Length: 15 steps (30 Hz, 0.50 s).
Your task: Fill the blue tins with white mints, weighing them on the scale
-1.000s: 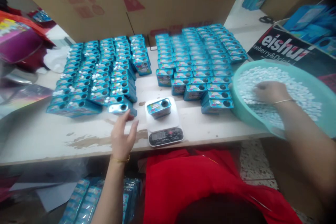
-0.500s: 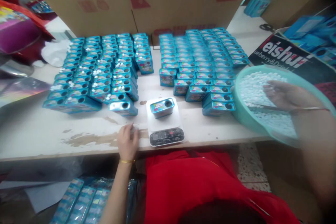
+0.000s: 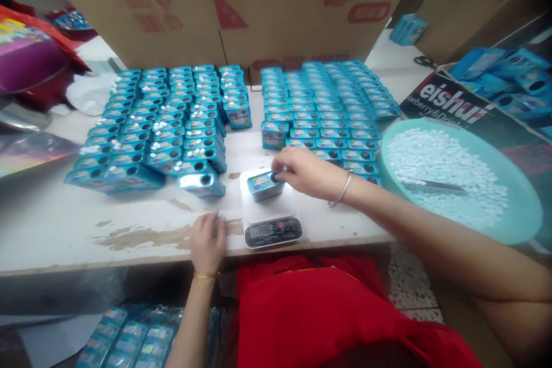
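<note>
One half-open left hand (image 3: pixel 208 243) lies beside the scale (image 3: pixel 271 215), the right hand (image 3: pixel 305 172) bunched at the tin (image 3: pixel 261 186), its grip unclear.

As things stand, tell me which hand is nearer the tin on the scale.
Right: the right hand is at one end of the tin; the left hand is farther off, left of the scale.

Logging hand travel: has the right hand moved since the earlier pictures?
Yes, leftward: the right hand was in the basin; judged against the scale, it has come across to the box on top.
</note>
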{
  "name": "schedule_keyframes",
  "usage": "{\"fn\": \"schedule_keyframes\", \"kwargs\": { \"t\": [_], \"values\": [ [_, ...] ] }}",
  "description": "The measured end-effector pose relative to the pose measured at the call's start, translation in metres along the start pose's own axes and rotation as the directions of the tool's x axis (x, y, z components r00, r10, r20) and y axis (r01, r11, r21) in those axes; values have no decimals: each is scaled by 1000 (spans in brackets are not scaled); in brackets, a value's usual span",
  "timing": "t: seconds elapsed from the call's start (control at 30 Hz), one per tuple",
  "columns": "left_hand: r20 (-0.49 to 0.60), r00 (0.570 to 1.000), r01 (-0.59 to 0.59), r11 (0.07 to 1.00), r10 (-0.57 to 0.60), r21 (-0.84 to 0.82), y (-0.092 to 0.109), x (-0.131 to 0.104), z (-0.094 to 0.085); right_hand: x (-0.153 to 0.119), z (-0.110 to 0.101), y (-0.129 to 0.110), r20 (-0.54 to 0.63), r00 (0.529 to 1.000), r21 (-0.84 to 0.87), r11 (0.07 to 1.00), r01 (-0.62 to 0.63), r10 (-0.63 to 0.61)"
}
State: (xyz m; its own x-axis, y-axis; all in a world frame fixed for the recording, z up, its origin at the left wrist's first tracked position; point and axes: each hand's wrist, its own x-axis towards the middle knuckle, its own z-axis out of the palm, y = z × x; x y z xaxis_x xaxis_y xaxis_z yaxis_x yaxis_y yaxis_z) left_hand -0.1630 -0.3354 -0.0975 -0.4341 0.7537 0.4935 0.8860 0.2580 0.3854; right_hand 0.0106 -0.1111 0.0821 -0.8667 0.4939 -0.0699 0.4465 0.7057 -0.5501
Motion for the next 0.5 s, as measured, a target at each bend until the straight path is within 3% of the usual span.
{"fn": "schedule_keyframes", "kwargs": {
  "t": [0.33,0.4,0.5],
  "values": [
    [1,1000,25,1000,-25,-2,0,-3,0,1,7,-7,-25,998,-37,998,52,-53],
    [-6,1000,26,1000,-26,-1,1,-3,-1,-4,0,-6,-87,990,-25,994,107,-108],
    [-11,999,32,999,-32,-3,3,-3,-1,-22,-26,10,-274,954,-22,992,123,-124]
  ]
}}
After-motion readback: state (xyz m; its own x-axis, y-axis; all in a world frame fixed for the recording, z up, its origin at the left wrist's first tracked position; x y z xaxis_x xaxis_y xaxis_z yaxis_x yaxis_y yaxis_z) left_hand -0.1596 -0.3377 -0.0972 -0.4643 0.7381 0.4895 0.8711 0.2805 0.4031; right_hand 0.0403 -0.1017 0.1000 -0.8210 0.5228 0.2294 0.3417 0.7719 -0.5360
